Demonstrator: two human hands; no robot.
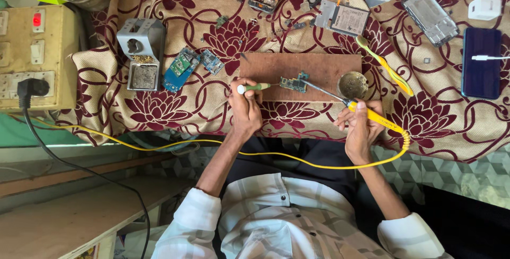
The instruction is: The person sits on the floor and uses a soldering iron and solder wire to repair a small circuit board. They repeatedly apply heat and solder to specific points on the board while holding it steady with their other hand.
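This is a small electronics repair bench, the kind where phones get mended. A flowered maroon and cream cloth covers the table, strewn with bare phone frames, loose circuit boards, a battery and small screws. A wooden work board carries a little circuit board, with a tin of flux at its edge. A soldering iron stand sits near a worn switchboard with a plug in it.
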